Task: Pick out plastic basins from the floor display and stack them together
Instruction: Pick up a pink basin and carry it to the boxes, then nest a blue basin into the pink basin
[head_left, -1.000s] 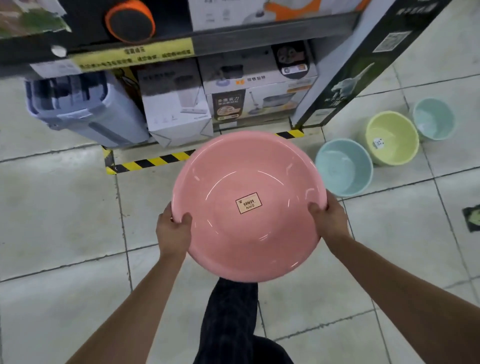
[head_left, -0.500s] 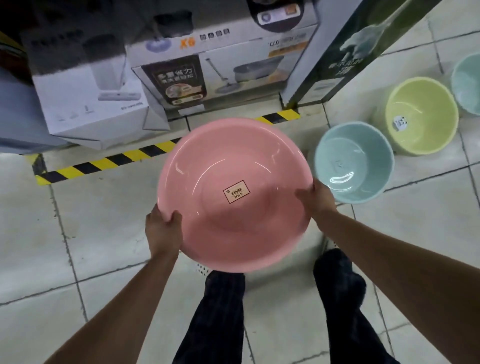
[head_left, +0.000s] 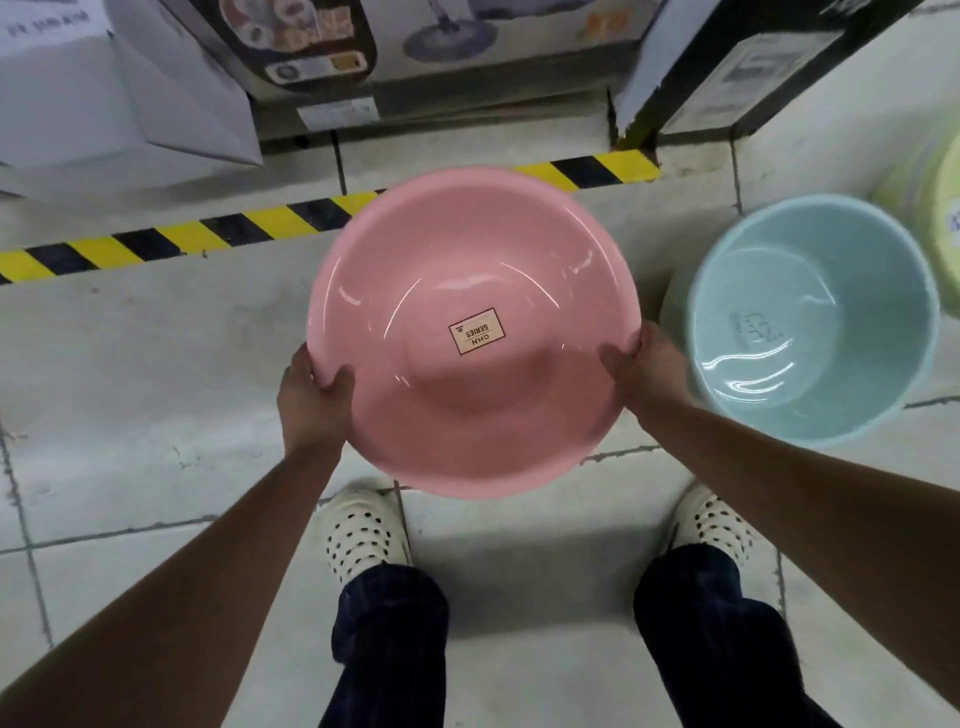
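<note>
Left hand (head_left: 311, 410), right hand (head_left: 649, 371) clamp pink basin (head_left: 483, 249) rim, thumbs inside | blue basin (head_left: 810, 291) just right of it | hazard tape (head_left: 156, 244) beyond

At frame centre, a pink plastic basin (head_left: 519, 415) is held over the tiled floor (head_left: 156, 364). The left hand (head_left: 311, 405) grips its left rim and the right hand (head_left: 649, 374) its right rim, thumbs inside. A "CHN SERIES" label (head_left: 476, 331) sits in its bottom. At right a pale blue basin (head_left: 810, 322) stands on the floor, with a yellow-green basin (head_left: 930, 192) cut off at the frame edge.

Both arms outstretched; left hand (head_left: 311, 405), right hand (head_left: 649, 371), thumbs over pink basin (head_left: 467, 415) rim.
</note>
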